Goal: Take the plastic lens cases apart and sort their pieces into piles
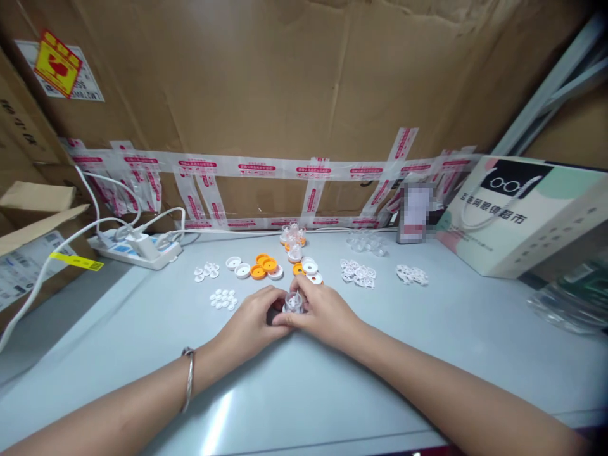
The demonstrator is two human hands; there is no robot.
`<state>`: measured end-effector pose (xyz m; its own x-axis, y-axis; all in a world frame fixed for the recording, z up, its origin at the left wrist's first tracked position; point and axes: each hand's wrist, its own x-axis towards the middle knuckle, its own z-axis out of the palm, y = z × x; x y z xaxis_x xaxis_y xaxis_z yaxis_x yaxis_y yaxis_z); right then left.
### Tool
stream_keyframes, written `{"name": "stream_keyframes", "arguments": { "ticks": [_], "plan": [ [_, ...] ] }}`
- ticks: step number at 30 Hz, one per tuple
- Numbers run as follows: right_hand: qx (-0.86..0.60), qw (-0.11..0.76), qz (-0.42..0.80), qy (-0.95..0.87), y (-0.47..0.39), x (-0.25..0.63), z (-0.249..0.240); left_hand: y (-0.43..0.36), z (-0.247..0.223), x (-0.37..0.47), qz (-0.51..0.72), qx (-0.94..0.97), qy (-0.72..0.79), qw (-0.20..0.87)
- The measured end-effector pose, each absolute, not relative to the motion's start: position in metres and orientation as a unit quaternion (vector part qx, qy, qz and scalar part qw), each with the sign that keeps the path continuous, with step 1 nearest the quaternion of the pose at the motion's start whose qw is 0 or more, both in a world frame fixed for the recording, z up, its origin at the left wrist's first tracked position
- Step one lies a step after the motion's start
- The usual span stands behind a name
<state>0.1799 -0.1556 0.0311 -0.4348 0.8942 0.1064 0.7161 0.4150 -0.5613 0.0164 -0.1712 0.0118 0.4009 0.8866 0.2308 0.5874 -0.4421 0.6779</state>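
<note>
A small clear round piece with white parts inside is held between both hands at the middle of the table. My left hand has its fingers curled against the left side of it. From the right, my right hand grips the same piece between thumb and fingers. Just behind the hands lie white rings and an orange ring. Orange round caps and white round caps sit to the left. Clear domed pieces are stacked farther back.
Small white discs and white parts lie left; white lattice pieces, more white pieces and clear cups lie right. A power strip, cartons and a printed box border the table.
</note>
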Motion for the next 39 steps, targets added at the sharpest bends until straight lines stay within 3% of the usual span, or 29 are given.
{"name": "stream_keyframes", "arguments": {
  "ticks": [13,24,30,34,39],
  "plan": [
    [-0.384,0.245,0.191,-0.87,-0.151,0.182,0.028,-0.165,0.012,0.015,0.28,0.809,0.443,0.266],
    [-0.237,0.136,0.16,-0.949,-0.148,0.192,0.051,-0.164,0.014,0.009,0.273,0.814,0.429,0.279],
    [-0.322,0.186,0.153,-0.916,-0.153,0.187,0.051,-0.163,0.009,0.008,0.279,0.808,0.438,0.279],
    [-0.443,0.147,0.114,-0.877,-0.153,0.179,0.039,-0.163,0.008,0.009,0.287,0.805,0.433,0.286],
    [-0.389,0.167,0.168,-0.89,-0.155,0.178,0.04,-0.162,0.009,0.008,0.278,0.811,0.43,0.285]
  ]
}}
